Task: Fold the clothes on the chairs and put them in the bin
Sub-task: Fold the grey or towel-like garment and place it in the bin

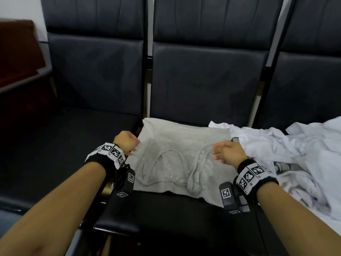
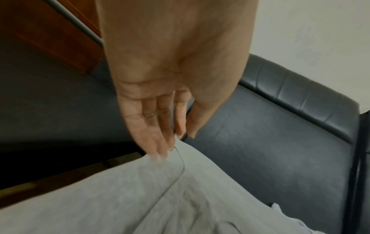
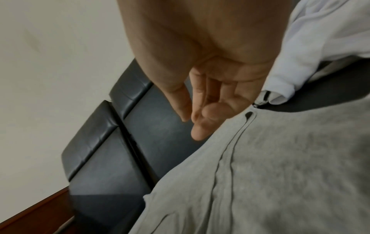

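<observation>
I can read no words or numbers anywhere; the bands (image 1: 108, 152) on my wrists carry only black-and-white square code patterns.

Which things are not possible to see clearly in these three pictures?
- The bin: in no view.
- Left hand touching the grey top or not: fingertips motion-blurred in the left wrist view.
- White clothes: cut by the right edge in the head view; number unclear.
- Right hand: fingers partly hidden behind the hand's back in the head view.

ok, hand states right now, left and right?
Left hand: open, fingertips at the grey tank top edge.
Right hand: open, holding nothing.
</observation>
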The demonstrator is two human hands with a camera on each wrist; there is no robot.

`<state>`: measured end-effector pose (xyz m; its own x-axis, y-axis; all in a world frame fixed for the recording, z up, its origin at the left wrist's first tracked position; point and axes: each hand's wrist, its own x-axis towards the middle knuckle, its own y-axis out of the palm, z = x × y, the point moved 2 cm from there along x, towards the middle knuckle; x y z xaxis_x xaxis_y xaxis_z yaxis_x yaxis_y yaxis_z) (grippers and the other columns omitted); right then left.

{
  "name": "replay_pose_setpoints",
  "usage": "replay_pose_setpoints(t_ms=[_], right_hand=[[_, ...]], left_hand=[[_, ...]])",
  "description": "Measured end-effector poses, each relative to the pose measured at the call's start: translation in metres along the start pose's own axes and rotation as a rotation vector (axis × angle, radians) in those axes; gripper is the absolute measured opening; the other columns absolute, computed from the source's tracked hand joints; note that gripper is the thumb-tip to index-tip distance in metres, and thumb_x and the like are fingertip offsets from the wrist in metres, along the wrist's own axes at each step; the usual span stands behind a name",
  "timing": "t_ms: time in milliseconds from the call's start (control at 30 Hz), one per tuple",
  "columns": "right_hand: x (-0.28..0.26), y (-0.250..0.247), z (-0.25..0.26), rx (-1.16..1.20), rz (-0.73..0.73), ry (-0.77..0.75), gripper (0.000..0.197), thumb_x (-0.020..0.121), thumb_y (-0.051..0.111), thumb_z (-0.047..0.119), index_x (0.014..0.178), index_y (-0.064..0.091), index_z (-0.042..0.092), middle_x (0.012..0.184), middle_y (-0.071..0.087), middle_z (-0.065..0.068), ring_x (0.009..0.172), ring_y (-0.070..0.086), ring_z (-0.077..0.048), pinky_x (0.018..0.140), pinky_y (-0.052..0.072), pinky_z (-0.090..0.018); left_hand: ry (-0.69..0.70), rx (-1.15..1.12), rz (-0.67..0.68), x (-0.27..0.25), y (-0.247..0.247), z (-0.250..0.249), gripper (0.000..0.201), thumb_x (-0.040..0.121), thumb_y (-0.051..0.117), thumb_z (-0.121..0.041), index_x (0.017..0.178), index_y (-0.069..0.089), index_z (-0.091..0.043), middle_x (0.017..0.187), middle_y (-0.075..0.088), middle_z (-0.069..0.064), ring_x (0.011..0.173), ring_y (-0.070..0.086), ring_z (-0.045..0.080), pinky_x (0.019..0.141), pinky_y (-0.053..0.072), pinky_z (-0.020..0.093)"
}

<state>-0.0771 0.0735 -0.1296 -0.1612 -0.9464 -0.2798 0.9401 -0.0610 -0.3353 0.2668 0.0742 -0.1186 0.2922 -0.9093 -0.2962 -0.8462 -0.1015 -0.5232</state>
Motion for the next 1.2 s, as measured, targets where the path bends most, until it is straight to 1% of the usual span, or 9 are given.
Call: replay_pose_setpoints(t_ms=[200, 300, 467, 567, 667, 767, 933, 1100, 1200], right_hand=[[-0.07, 0.028, -0.017, -0.042, 0.112, 0.003, 0.014, 0.087, 0.059, -0.001, 0.081, 0.064, 0.011, 0.077, 0.067, -0.01, 0.061, 0.061, -0.018, 0.045, 0.04, -0.019], [-0.086, 0.042, -0.041, 0.082, 0.067, -0.02, 0.016, 0.089, 0.057, 0.0, 0.081, 0.066, 0.011, 0.073, 0.065, -0.008, 0.064, 0.06, -0.017, 0.052, 0.044, -0.021], [-0.081, 0.045, -0.058, 0.035, -0.088, -0.08, 0.019, 0.084, 0.06, 0.005, 0.072, 0.068, 0.017, 0.069, 0.069, -0.003, 0.072, 0.066, -0.021, 0.07, 0.056, -0.033], [-0.071, 0.049, -0.061, -0.09, -0.129, -0.114, 0.01, 0.07, 0.061, 0.025, 0.067, 0.071, 0.024, 0.073, 0.072, 0.002, 0.082, 0.07, -0.023, 0.082, 0.058, -0.044], [-0.078, 0.06, -0.05, -0.135, -0.155, -0.185, 0.012, 0.08, 0.069, 0.026, 0.068, 0.069, 0.021, 0.078, 0.072, 0.001, 0.081, 0.069, -0.02, 0.08, 0.056, -0.033], [-0.082, 0.067, -0.043, -0.234, -0.168, -0.257, 0.015, 0.085, 0.07, 0.03, 0.076, 0.066, 0.018, 0.077, 0.068, 0.001, 0.072, 0.062, -0.012, 0.066, 0.045, -0.02], [-0.082, 0.086, -0.054, -0.612, -0.026, -0.205, 0.047, 0.073, 0.075, 0.053, 0.092, 0.062, 0.013, 0.092, 0.063, -0.003, 0.085, 0.06, -0.021, 0.073, 0.049, -0.03], [-0.082, 0.077, -0.057, -0.672, -0.044, -0.131, 0.027, 0.076, 0.068, 0.032, 0.09, 0.062, 0.01, 0.091, 0.062, -0.007, 0.08, 0.06, -0.024, 0.065, 0.047, -0.026], [-0.079, 0.071, -0.06, -0.631, -0.064, -0.096, 0.027, 0.078, 0.065, 0.032, 0.087, 0.066, 0.007, 0.088, 0.065, -0.009, 0.077, 0.059, -0.024, 0.06, 0.041, -0.023]], left_hand=[[-0.042, 0.137, 0.062, -0.068, 0.018, 0.027, 0.016, 0.086, 0.07, -0.011, 0.086, 0.054, -0.006, 0.093, 0.057, 0.013, 0.094, 0.062, 0.033, 0.081, 0.057, 0.046], [0.01, 0.097, -0.016, -0.071, 0.033, 0.045, 0.041, 0.082, 0.074, -0.021, 0.115, 0.053, -0.007, 0.108, 0.057, 0.011, 0.106, 0.06, 0.033, 0.089, 0.054, 0.043], [0.012, -0.107, -0.156, -0.066, 0.047, 0.067, 0.038, 0.078, 0.075, -0.017, 0.109, 0.054, -0.008, 0.118, 0.058, 0.017, 0.106, 0.059, 0.033, 0.091, 0.053, 0.043], [0.03, -0.066, -0.209, -0.063, 0.049, 0.063, 0.041, 0.082, 0.07, -0.015, 0.116, 0.053, 0.0, 0.111, 0.058, 0.013, 0.103, 0.059, 0.031, 0.087, 0.052, 0.037], [0.048, -0.011, -0.224, -0.062, 0.057, 0.057, 0.039, 0.082, 0.069, -0.017, 0.114, 0.059, 0.003, 0.11, 0.064, 0.017, 0.101, 0.062, 0.035, 0.084, 0.052, 0.037], [0.073, 0.065, -0.241, -0.065, 0.066, 0.058, 0.037, 0.086, 0.066, -0.016, 0.115, 0.058, 0.005, 0.107, 0.062, 0.017, 0.105, 0.06, 0.036, 0.089, 0.05, 0.039], [0.08, 0.213, -0.325, -0.078, 0.062, 0.056, 0.049, 0.083, 0.065, -0.017, 0.127, 0.048, -0.003, 0.132, 0.047, 0.021, 0.122, 0.044, 0.038, 0.097, 0.04, 0.04], [0.238, 0.207, -0.223, -0.093, 0.076, 0.044, 0.024, 0.084, 0.063, -0.015, 0.106, 0.058, -0.008, 0.117, 0.059, 0.014, 0.113, 0.054, 0.032, 0.088, 0.043, 0.032], [0.26, 0.177, -0.135, -0.099, 0.093, 0.036, 0.009, 0.085, 0.061, -0.011, 0.093, 0.06, -0.012, 0.106, 0.063, 0.01, 0.107, 0.058, 0.028, 0.081, 0.043, 0.028]])
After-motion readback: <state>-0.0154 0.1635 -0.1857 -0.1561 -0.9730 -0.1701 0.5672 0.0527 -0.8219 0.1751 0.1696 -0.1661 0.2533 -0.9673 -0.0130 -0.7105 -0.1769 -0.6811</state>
